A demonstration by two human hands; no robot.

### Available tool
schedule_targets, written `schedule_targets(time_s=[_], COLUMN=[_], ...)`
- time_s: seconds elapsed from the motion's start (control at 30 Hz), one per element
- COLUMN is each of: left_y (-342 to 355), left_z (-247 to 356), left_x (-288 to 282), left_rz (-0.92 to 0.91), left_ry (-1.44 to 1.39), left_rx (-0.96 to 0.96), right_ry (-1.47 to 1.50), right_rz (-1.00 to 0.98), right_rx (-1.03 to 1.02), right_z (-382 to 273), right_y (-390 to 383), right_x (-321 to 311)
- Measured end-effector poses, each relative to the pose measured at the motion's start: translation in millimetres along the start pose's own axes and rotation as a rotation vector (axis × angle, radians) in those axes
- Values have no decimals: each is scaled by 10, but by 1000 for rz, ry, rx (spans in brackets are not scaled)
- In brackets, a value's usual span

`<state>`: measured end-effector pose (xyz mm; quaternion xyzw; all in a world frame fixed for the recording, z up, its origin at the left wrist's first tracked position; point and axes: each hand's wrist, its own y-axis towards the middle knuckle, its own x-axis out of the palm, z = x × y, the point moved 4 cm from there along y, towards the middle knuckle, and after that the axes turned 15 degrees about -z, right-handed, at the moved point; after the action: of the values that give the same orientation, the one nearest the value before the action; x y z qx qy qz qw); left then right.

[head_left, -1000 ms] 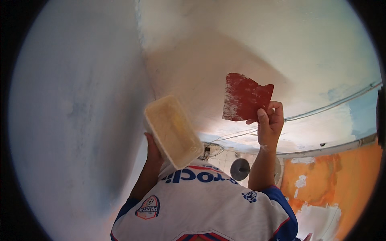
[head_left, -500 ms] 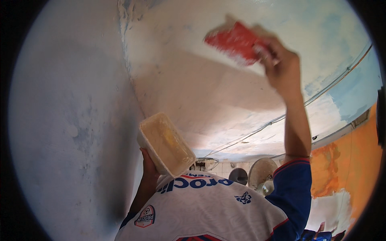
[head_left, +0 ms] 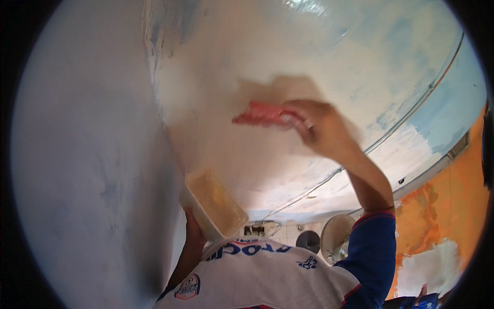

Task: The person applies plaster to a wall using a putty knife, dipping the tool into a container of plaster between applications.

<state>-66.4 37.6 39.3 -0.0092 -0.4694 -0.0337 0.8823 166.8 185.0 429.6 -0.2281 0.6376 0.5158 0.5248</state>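
My right hand (head_left: 315,126) grips a red flat spreader (head_left: 261,113), blurred and tilted nearly edge-on against the pale, patchy ceiling (head_left: 309,46), its shadow just beside it. Lower left, my left hand (head_left: 194,227) holds a rectangular translucent plastic tub (head_left: 216,201), whose inside is smeared beige with a yellowish patch. Most of that hand is hidden behind the tub.
A grey-white wall (head_left: 87,154) meets the ceiling along a rough seam at left. A thin conduit (head_left: 386,136) crosses the ceiling at right. An orange, patched wall (head_left: 422,211) is at lower right. Dark and pale round objects (head_left: 307,241) sit beyond my shirt, near tiles.
My right hand rose with the spreader, then swept down and left across the ceiling, turning it nearly edge-on. The tub in my left hand appears progressively lower in the picture.
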Motion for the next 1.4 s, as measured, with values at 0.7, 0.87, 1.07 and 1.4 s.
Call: schedule_targets(time_s=[0.7,0.87,1.07,1.4], left_y=[-13,-33,-33,-109], left_z=[119,87,104,94], left_x=[-99,-74,-64,-66], left_rz=[-66,-74,-71,-62], left_ry=[12,5,4,-16], left_rx=[-8,-7,5,44], right_ry=[-66,117,274,308], right_rz=[322,422,1341,289], right_rx=[122,309,89,238], right_z=[273,622,1019,156], right_y=[756,730,442,1268], right_x=[-2183,-2583,-4464,-2368])
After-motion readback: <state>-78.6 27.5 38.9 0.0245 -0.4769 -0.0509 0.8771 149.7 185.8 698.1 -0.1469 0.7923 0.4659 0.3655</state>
